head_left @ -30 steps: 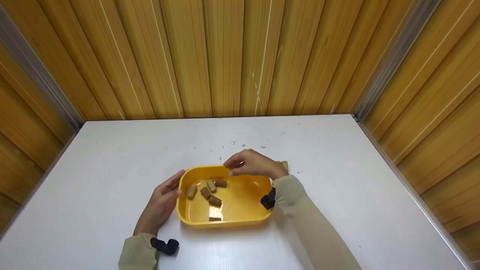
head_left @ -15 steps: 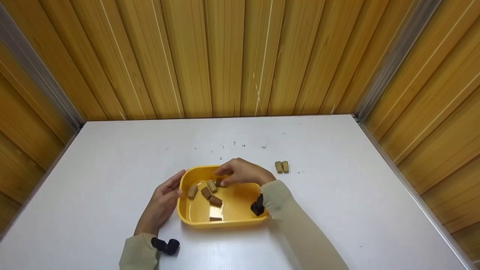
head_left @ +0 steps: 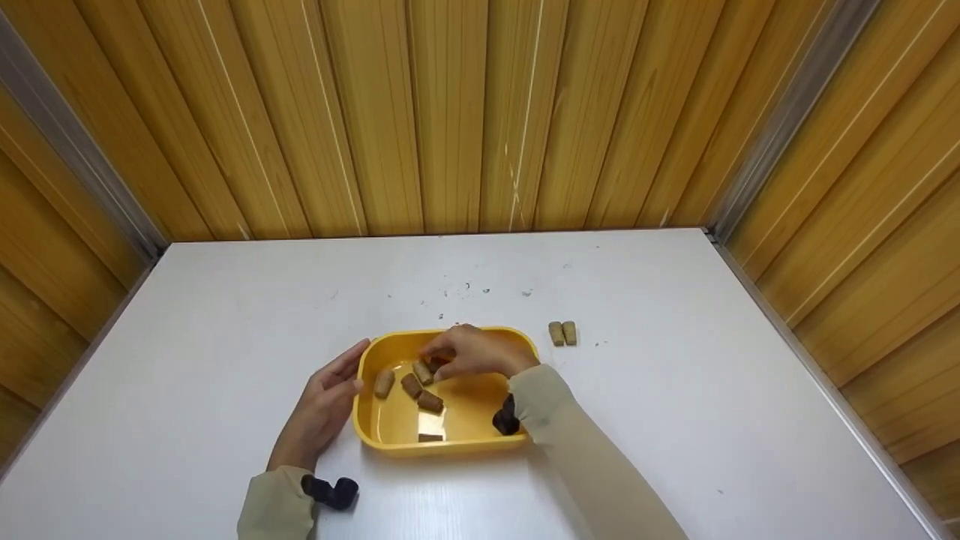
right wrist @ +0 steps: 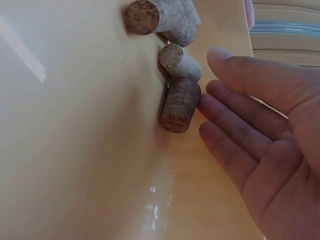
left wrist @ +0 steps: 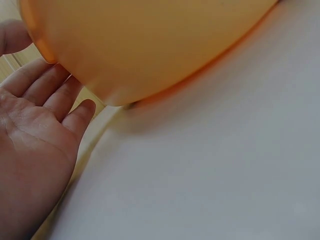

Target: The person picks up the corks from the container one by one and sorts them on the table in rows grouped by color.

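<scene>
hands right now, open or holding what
Left hand: open, against the yellow tray.
Right hand: open, holding nothing, close at the dark brown cork.

"Where's the glare?"
"In the yellow tray [head_left: 480, 420], a white patch on the near side of the right hand [head_left: 474, 352]; soft shadow lies below the tray's near edge."
"And the wrist views?"
"Dimmer, greyish; the tray's wall beside the left hand [left wrist: 40, 142] looks smooth and hazy."

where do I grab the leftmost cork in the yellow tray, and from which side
Probably pinch the leftmost cork across its rounded middle, coming from above: it lies on its side, apart from the other corks, and the tray is open on top.
</scene>
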`<action>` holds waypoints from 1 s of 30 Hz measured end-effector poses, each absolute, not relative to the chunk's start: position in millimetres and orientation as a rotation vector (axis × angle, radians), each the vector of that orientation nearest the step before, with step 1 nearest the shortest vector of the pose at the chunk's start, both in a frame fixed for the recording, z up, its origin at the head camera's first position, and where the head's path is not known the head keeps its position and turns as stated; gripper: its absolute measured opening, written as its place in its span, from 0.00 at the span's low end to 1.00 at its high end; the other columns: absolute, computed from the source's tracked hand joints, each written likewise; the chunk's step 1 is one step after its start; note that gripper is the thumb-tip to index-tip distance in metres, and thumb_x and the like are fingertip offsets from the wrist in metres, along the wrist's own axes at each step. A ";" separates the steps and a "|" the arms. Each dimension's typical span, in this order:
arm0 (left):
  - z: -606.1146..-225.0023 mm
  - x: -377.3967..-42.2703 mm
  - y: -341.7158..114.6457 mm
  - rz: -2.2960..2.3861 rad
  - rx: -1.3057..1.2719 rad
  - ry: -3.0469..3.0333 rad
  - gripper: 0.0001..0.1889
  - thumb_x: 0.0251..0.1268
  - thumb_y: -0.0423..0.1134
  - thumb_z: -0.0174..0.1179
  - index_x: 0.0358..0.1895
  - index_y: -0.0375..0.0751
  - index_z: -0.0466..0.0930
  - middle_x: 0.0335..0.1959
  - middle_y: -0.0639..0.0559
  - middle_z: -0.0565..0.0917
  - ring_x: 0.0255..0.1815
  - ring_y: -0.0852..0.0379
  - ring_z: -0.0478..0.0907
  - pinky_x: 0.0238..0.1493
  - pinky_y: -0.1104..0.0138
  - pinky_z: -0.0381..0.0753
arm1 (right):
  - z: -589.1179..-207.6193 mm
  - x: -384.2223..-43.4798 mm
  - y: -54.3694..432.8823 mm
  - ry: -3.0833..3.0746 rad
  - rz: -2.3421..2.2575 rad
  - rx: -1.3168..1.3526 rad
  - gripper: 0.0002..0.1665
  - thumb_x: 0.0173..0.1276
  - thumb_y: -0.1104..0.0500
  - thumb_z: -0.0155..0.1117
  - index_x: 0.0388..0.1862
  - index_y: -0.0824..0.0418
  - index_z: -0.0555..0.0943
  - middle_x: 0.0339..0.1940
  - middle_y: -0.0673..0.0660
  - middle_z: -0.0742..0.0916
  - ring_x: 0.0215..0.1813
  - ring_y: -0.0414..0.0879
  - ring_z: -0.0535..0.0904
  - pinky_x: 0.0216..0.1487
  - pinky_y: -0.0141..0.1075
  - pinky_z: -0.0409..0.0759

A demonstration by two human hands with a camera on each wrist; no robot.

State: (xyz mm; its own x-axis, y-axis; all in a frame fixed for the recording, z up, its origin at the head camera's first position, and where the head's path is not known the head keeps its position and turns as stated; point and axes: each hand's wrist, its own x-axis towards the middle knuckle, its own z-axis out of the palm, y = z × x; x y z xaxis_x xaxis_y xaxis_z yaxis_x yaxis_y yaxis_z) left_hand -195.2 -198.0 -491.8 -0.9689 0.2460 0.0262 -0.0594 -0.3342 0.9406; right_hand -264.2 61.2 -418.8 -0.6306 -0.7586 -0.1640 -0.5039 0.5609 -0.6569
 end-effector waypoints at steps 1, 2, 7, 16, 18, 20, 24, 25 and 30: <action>-491.8 -195.4 -198.2 2.412 0.240 1.686 0.34 0.64 0.24 0.50 0.74 0.33 0.53 0.76 0.40 0.57 0.67 0.68 0.68 0.69 0.73 0.65 | -418.6 -263.2 60.5 2.362 -0.798 -1.020 0.24 0.63 0.65 0.66 0.60 0.60 0.79 0.51 0.55 0.86 0.45 0.43 0.77 0.49 0.29 0.78; -491.6 -195.4 -198.2 2.412 0.238 1.685 0.34 0.64 0.23 0.50 0.74 0.32 0.53 0.76 0.40 0.57 0.67 0.68 0.68 0.69 0.73 0.65 | -418.5 -262.3 59.9 2.359 -0.798 -1.018 0.24 0.63 0.65 0.65 0.60 0.60 0.79 0.51 0.56 0.86 0.45 0.43 0.77 0.48 0.28 0.78; -490.6 -194.7 -198.4 2.398 0.239 1.710 0.34 0.63 0.24 0.50 0.74 0.32 0.53 0.76 0.40 0.56 0.67 0.69 0.67 0.68 0.74 0.65 | -419.3 -259.4 56.7 2.342 -0.782 -1.016 0.24 0.63 0.66 0.65 0.59 0.60 0.79 0.49 0.56 0.86 0.43 0.41 0.77 0.49 0.27 0.79; -491.6 -194.0 -196.3 2.403 0.255 1.729 0.34 0.63 0.24 0.50 0.74 0.33 0.54 0.76 0.40 0.56 0.67 0.70 0.66 0.68 0.77 0.65 | -419.7 -256.6 53.2 2.393 -0.711 -1.037 0.25 0.60 0.68 0.67 0.59 0.60 0.79 0.50 0.56 0.85 0.48 0.47 0.79 0.52 0.29 0.79; -491.6 -194.1 -196.1 2.401 0.254 1.730 0.33 0.64 0.24 0.50 0.74 0.33 0.54 0.76 0.40 0.56 0.67 0.71 0.66 0.68 0.77 0.65 | -419.9 -256.3 53.4 2.394 -0.716 -1.033 0.25 0.60 0.68 0.68 0.58 0.61 0.80 0.50 0.56 0.85 0.48 0.48 0.79 0.52 0.28 0.78; -491.6 -194.1 -196.1 2.397 0.252 1.734 0.33 0.64 0.24 0.50 0.74 0.34 0.54 0.76 0.40 0.56 0.67 0.71 0.66 0.67 0.77 0.65 | -420.1 -256.0 53.5 2.391 -0.719 -1.035 0.25 0.59 0.67 0.69 0.58 0.61 0.80 0.50 0.56 0.85 0.48 0.48 0.78 0.52 0.28 0.78; -491.5 -193.5 -196.1 2.398 0.240 1.731 0.33 0.64 0.24 0.50 0.74 0.35 0.55 0.76 0.43 0.58 0.68 0.71 0.66 0.68 0.78 0.64 | -421.0 -256.1 53.4 2.387 -0.703 -1.072 0.24 0.59 0.67 0.69 0.56 0.62 0.80 0.50 0.57 0.84 0.49 0.48 0.77 0.55 0.34 0.80; -491.4 -193.2 -196.1 2.401 0.238 1.728 0.33 0.64 0.24 0.50 0.74 0.35 0.55 0.76 0.43 0.58 0.68 0.71 0.66 0.68 0.78 0.63 | -421.2 -256.2 53.2 2.388 -0.695 -1.085 0.24 0.59 0.67 0.69 0.56 0.62 0.80 0.50 0.57 0.84 0.49 0.48 0.77 0.55 0.35 0.80; -491.2 -193.0 -196.3 2.426 0.228 1.694 0.33 0.64 0.24 0.50 0.74 0.35 0.55 0.75 0.43 0.59 0.68 0.71 0.66 0.68 0.78 0.63 | -421.8 -256.0 51.5 2.414 -0.635 -1.130 0.23 0.59 0.67 0.69 0.55 0.63 0.81 0.51 0.59 0.83 0.49 0.48 0.76 0.56 0.37 0.79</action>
State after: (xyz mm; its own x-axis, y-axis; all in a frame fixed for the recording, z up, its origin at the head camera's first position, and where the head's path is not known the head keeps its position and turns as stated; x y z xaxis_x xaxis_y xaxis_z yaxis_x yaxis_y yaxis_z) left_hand -193.0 -196.3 -491.2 -0.9732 0.2285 0.0259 -0.0545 -0.3384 0.9394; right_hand -256.0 51.5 -421.8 -0.5939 -0.7883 -0.1605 -0.6074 0.5702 -0.5530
